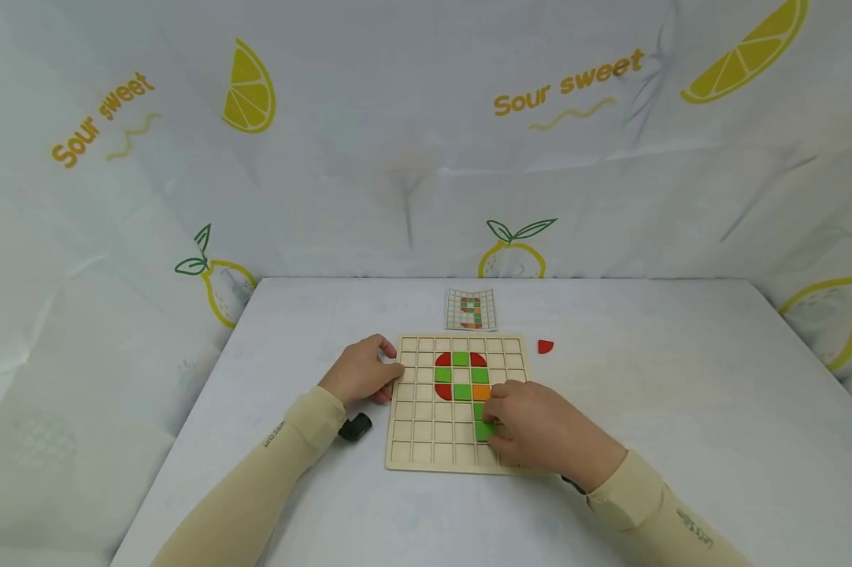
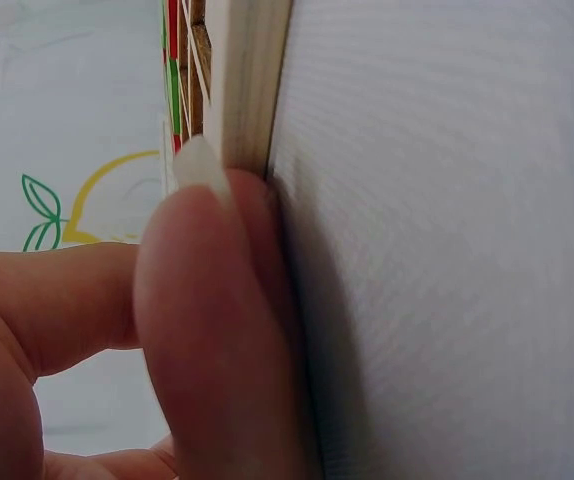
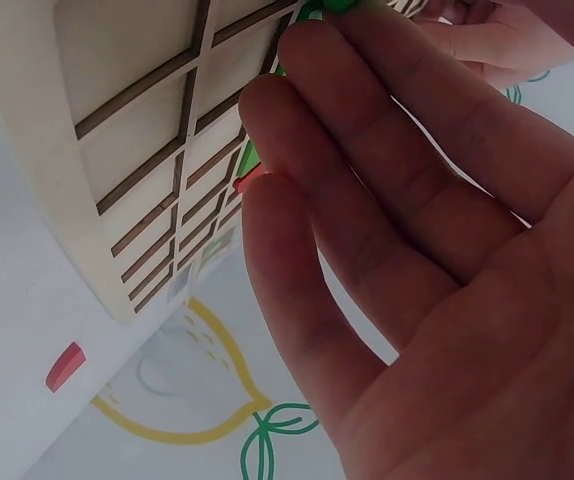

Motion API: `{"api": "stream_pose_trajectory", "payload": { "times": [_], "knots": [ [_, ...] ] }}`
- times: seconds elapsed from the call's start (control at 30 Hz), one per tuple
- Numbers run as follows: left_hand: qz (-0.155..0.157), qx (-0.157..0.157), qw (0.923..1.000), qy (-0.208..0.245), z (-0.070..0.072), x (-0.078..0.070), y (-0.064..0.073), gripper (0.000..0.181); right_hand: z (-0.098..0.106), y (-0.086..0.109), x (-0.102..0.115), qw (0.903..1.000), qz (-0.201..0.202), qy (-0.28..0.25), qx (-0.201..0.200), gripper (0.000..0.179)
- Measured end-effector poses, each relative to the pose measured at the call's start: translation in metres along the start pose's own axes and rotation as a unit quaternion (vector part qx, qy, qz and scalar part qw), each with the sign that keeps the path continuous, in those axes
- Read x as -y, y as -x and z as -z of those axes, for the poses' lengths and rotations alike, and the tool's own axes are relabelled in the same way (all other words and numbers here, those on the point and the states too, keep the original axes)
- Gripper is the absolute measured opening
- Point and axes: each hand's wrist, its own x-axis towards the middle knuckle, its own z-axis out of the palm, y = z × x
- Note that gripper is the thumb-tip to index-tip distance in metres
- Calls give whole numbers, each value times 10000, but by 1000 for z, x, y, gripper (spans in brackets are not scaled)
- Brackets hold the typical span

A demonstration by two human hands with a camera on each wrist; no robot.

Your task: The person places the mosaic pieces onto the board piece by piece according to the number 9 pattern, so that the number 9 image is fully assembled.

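A pale wooden grid board (image 1: 422,431) lies flat, its slots partly filled with red quarter-rounds (image 1: 443,391), green squares (image 1: 461,359) and an orange square (image 1: 480,392). My left hand (image 1: 361,370) holds the board's left edge, the thumb over the rim and the other fingers bent beside it. In the left wrist view a fingertip (image 2: 202,230) meets the board's side. Over the lower right of the grid, my right hand (image 1: 539,425) pinches a green square tile (image 1: 483,431) at a slot in the green column. Its fingers cover part of that tile and the neighbouring slots.
Behind the board lies a pattern card (image 1: 471,324) printed with a small coloured grid. One loose red quarter-round (image 1: 545,346) rests to the right of the board's far corner. A lemon-print cloth (image 1: 369,173) hangs behind the white table (image 1: 681,378).
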Motion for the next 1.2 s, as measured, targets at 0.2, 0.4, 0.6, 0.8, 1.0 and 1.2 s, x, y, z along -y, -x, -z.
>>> {"api": "stream_pose_trajectory", "payload": {
  "times": [0.2, 0.4, 0.6, 0.8, 1.0, 1.2],
  "knots": [
    [21, -16, 10000, -14, 0, 0, 1, 27, 1, 0, 1, 10000, 62, 36, -29, 6],
    [22, -4, 10000, -4, 0, 0, -1, 27, 1, 0, 1, 10000, 42, -1, -29, 7],
    [56, 1, 10000, 28, 0, -1, 0, 27, 1, 0, 0, 10000, 71, -22, -41, 7],
    [31, -12, 10000, 50, 1, -2, 1, 26, 0, 0, 0, 10000, 27, -37, -18, 8],
    [-24, -7, 10000, 55, 1, 0, 1, 27, -1, 0, 0, 10000, -5, -58, -31, 8],
    [6, -36, 10000, 58, 1, 0, -1, 27, -3, 0, 0, 10000, -18, -17, -51, 7]
  ]
}}
